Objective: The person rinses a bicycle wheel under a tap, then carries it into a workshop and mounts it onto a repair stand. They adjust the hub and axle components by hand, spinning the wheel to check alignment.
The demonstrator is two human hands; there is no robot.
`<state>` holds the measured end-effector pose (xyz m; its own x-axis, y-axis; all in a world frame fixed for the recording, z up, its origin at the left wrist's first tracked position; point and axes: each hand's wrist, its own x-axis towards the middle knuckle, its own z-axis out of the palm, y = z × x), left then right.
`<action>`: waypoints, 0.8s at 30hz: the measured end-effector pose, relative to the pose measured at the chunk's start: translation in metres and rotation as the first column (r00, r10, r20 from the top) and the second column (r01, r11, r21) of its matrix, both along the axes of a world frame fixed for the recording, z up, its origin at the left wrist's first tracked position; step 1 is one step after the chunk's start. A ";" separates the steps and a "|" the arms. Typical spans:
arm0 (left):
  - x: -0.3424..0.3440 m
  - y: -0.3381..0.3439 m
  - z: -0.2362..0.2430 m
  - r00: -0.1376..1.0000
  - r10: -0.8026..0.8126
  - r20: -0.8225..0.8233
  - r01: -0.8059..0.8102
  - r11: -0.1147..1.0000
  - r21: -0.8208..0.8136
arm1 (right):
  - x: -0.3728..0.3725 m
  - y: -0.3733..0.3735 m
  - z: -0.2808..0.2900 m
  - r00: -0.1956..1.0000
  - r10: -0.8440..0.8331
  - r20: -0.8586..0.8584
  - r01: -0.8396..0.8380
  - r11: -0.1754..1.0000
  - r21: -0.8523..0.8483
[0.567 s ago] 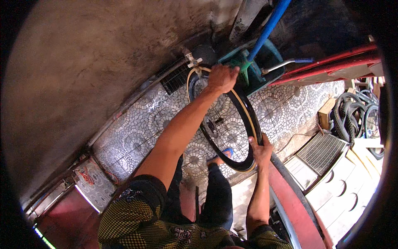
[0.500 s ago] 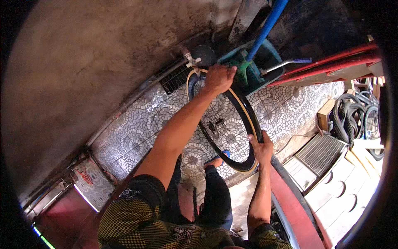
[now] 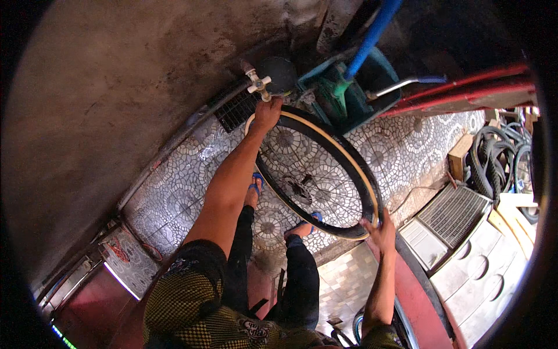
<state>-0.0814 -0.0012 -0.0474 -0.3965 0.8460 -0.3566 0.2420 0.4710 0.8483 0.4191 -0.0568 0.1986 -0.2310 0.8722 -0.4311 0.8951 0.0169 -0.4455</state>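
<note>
A bicycle wheel (image 3: 367, 174) with a black tyre and a tan sidewall tilts above the tiled floor. Thin spokes run to its hub (image 3: 299, 189). My left hand (image 3: 268, 117) is closed over the tyre at the far left, just beneath the wall tap (image 3: 260, 85). At the near right edge my right hand (image 3: 382, 234) grips the tyre, thumb on the face towards me and the other fingers partly hidden. Both my feet, in blue sandals, stand on the floor near the wheel's lower left side.
Behind the wheel is a green tub (image 3: 381, 81) holding a blue-handled brush or broom (image 3: 372, 41). A floor grate (image 3: 235, 111) lies below the tap. To the right are a white grilled panel (image 3: 453, 215), a cardboard box (image 3: 460, 156) and piled tyres (image 3: 489, 163). A red rail crosses the upper right.
The wheel has turned to show its face more fully. My left hand has moved left along the rim towards the tap; my right hand has shifted slightly right and nearer.
</note>
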 end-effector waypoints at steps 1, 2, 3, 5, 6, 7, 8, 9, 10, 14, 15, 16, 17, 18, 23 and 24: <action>-0.003 0.013 -0.006 0.998 0.043 0.035 -0.041 0.998 -0.047 | 0.020 -0.019 -0.019 0.983 -0.178 0.035 0.181 0.976 -0.118; 0.006 0.030 -0.006 0.994 0.075 0.084 -0.066 0.993 -0.099 | 0.025 -0.038 -0.041 0.930 -0.352 -0.107 0.350 0.936 -0.032; 0.007 0.037 -0.008 0.985 0.127 0.116 -0.109 0.982 -0.157 | 0.024 -0.048 -0.056 0.839 -0.474 -0.267 0.498 0.867 0.026; -0.010 0.043 -0.023 0.971 0.136 0.195 -0.106 0.982 -0.155 | -0.007 -0.039 -0.071 0.803 -0.463 -0.374 0.546 0.823 0.154; -0.017 0.041 -0.035 0.958 0.182 0.219 -0.158 0.980 -0.125 | -0.021 -0.035 -0.077 0.782 -0.454 -0.427 0.575 0.790 0.212; -0.024 0.039 -0.044 0.941 0.233 0.245 -0.220 0.972 -0.077 | -0.020 -0.033 -0.079 0.820 -0.402 -0.408 0.526 0.810 0.259; -0.030 0.034 -0.053 0.927 0.265 0.266 -0.263 0.964 -0.043 | -0.014 -0.026 -0.077 0.855 -0.347 -0.386 0.473 0.827 0.305; -0.028 0.034 -0.060 0.921 0.256 0.293 -0.258 0.966 -0.033 | -0.008 -0.024 -0.078 0.884 -0.306 -0.354 0.429 0.833 0.350; -0.028 0.027 -0.064 0.916 0.245 0.317 -0.250 0.968 -0.026 | -0.006 -0.017 -0.066 0.915 -0.273 -0.298 0.378 0.838 0.393; -0.015 -0.001 -0.055 0.820 0.175 0.545 -0.170 0.984 -0.059 | -0.063 0.045 0.019 0.999 -0.027 -0.034 0.040 0.886 0.462; -0.010 -0.010 -0.072 0.668 0.161 0.727 -0.257 0.966 0.022 | -0.092 0.060 0.040 0.998 0.063 0.004 -0.058 0.885 0.462; 0.004 -0.012 -0.074 0.614 0.089 0.784 -0.343 0.925 0.164 | -0.118 0.070 0.052 0.982 0.139 0.131 -0.186 0.852 0.489; 0.015 -0.014 -0.074 0.563 -0.011 0.826 -0.420 0.858 0.297 | -0.143 0.081 0.064 0.980 0.143 0.141 -0.193 0.860 0.473; 0.043 -0.004 -0.057 0.646 -0.118 0.754 -0.452 0.737 0.503 | -0.157 0.086 0.065 0.960 0.131 0.249 -0.229 0.879 0.418; 0.066 0.013 0.010 0.894 -0.201 0.400 -0.085 0.802 0.592 | -0.249 0.095 0.066 0.904 0.206 0.374 -0.305 0.925 0.226; 0.060 0.010 0.019 0.904 -0.180 0.388 -0.070 0.833 0.549 | -0.263 0.097 0.064 0.901 0.239 0.362 -0.319 0.930 0.181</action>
